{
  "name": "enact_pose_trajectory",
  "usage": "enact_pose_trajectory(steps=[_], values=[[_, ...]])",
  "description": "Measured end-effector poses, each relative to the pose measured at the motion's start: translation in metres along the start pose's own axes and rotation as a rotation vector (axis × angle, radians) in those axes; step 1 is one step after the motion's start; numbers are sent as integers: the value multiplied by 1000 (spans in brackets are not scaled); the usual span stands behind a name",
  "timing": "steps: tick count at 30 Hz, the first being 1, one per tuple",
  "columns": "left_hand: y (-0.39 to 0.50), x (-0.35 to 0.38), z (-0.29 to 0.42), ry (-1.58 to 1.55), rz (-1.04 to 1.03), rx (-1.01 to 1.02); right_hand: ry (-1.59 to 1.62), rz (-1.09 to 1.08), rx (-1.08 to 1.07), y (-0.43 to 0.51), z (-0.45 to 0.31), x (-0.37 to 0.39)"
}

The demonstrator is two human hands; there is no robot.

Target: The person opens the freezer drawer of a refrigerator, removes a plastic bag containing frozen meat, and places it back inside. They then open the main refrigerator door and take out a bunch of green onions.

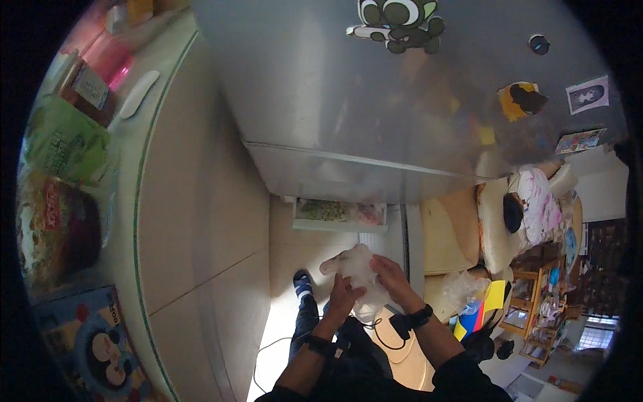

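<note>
Both of my hands hold a clear, crumpled plastic bag (357, 266) in front of my body. My left hand (342, 300) grips its near left side, and my right hand (393, 281) pinches its right side. Something pale and pinkish shows through the bag, too unclear to name. Beyond the bag, a pulled-out freezer drawer (297, 223) holds bagged food, some green and some reddish. The drawer sits below a large grey fridge door (326, 100) that bears a black cartoon cat magnet (402, 30).
Along the left runs a counter (150, 161) with packaged food, a green bag (68, 140) and a cartoon-printed box (100, 346). A sofa (447, 231) stands to the right, near wooden shelves (527, 296). Cables hang by my legs. A round-edged tan stool or seat (407, 357) is close by.
</note>
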State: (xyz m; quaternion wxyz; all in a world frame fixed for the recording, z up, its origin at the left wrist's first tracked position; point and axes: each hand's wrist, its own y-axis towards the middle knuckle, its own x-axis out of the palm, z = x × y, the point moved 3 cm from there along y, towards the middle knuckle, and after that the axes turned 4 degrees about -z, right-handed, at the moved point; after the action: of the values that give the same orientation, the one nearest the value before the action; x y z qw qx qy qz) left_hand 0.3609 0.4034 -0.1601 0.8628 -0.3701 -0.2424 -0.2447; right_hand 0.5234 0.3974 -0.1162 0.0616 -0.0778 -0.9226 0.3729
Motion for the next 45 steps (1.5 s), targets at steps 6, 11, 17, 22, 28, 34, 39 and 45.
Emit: enact_pose_trajectory(steps=[6, 11, 17, 22, 28, 34, 39, 45], values=[[8, -3, 3, 292, 245, 22, -131, -111, 94, 2, -11, 3], [5, -12, 11, 320, 375, -97, -367, -215, -167, -11, -28, 11], [-4, -21, 7, 501, 392, -64, -599, -124, -183, -1, -40, 3], [-20, -24, 29, 688, 236, -67, -544, -31, -320, 4, -54, 7], [-61, 9, 69, 1125, 89, 86, -480, -31, -195, 0, -73, 0], [-77, 15, 96, 1528, 147, -96, -471, -84, -186, -13, -104, -24], [-90, 11, 113, 1515, 565, -61, -738, -216, -313, -34, -112, -28], [-86, 14, 125, 1289, 658, 377, -939, 82, -520, -72, -131, -18]])
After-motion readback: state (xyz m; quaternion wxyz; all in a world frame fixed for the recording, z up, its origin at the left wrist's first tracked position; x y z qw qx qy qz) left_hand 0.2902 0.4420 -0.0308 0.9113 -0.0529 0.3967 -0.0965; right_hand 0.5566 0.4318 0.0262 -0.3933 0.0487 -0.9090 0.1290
